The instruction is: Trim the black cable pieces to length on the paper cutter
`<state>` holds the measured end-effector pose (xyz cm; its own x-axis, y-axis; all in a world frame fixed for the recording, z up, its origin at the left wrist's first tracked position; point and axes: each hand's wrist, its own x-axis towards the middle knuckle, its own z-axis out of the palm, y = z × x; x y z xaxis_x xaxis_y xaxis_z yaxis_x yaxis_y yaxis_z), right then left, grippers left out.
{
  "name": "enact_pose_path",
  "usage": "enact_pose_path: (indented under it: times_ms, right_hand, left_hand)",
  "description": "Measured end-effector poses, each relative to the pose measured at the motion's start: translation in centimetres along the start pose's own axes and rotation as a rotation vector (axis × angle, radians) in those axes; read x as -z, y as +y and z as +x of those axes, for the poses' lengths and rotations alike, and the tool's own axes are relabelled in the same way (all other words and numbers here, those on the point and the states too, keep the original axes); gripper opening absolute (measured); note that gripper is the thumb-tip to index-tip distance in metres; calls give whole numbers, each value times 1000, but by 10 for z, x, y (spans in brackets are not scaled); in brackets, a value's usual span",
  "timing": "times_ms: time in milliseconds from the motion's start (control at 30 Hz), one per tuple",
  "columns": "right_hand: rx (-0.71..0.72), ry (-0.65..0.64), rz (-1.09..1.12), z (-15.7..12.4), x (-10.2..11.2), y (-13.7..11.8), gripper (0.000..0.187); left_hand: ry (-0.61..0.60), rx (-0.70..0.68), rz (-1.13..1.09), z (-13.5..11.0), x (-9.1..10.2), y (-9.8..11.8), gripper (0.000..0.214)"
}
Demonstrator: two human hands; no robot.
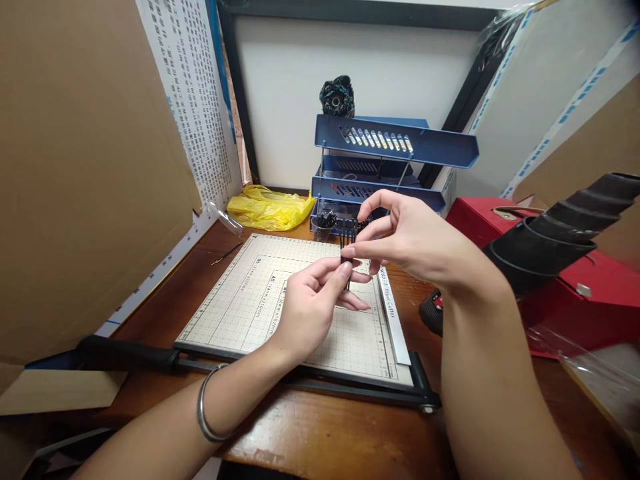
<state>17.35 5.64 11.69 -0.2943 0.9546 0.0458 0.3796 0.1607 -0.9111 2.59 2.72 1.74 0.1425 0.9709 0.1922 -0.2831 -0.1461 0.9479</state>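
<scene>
The person held both hands close together above the paper cutter (235, 300), which lay flat on the wooden desk (320, 433) with its black handle (125, 353) stretched out to the left. The left hand (315, 303), a metal bangle (207, 407) on its wrist, was closed, thumb and forefinger pinching the lower end of a black pronged piece (347, 241). The right hand (413, 243) gripped the same piece from the other side with thumb and middle fingers, its forefinger raised. The piece stood upright between the two hands, clear of the cutter's gridded board; what it was could not be told, only thin dark prongs. Behind the hands stood stacked blue letter trays (395, 143) and a mesh cup (324, 227). A yellow plastic bag (267, 208) lay to their left, a red box (555, 287) to the right, and a black ribbed tube (560, 233) reached in over it.
</scene>
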Motion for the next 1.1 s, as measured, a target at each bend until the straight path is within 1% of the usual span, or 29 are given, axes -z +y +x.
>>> enact_pose_path:
  times_ms: [100, 233, 433, 567, 767, 1100]
  right_hand:
    - [-15, -9, 6, -1, 1, -1, 47]
    - [-11, -15, 7, 0, 6, 3, 47]
    - [96, -82, -126, 2, 16, 10, 25]
    - [112, -91, -179, 1, 15, 8, 23]
    - [80, -67, -205, 0, 12, 3, 19]
    - [84, -72, -203, 1, 14, 7, 20]
  left_hand:
    - [-7, -3, 3, 0, 0, 0, 26]
    - [17, -19, 26, 0, 1, 0, 27]
    - [24, -31, 33, 0, 1, -1, 26]
    - [16, -29, 44, -1, 0, 0, 25]
    - [6, -19, 54, 0, 0, 2, 28]
    - [-12, -23, 30, -1, 0, 0, 23]
